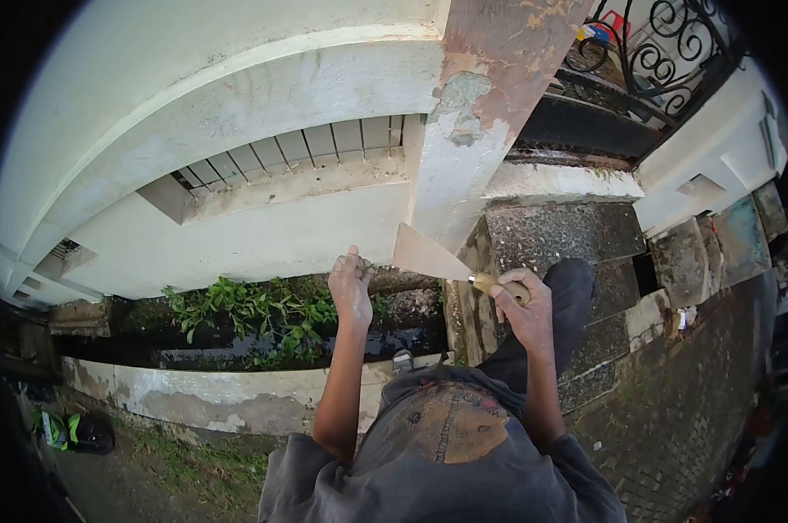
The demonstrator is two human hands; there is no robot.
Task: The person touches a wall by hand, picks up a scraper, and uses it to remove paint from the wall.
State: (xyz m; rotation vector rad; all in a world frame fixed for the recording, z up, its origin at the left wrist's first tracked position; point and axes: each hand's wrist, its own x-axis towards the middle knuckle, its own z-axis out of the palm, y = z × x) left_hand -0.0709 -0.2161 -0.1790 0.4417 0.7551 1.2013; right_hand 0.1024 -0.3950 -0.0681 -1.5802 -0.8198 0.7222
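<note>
My right hand [525, 309] is wrapped round the wooden handle of a putty knife [427, 253]. Its wide triangular blade points left, close in front of the white wall [324, 228]. My left hand [351, 283] is raised to the left of the blade, apart from it, with fingers curled together. Whether anything small is pinched there is hidden. Above the blade rises a pillar [464, 131] with peeling paint and a bare grey patch.
Below the wall runs a ditch with dark water [228, 353] and green plants [254, 314], edged by a concrete kerb [193, 392]. Stone steps [551, 235] lead to a black iron gate [603, 122] on the right. A slatted opening [298, 148] sits in the wall.
</note>
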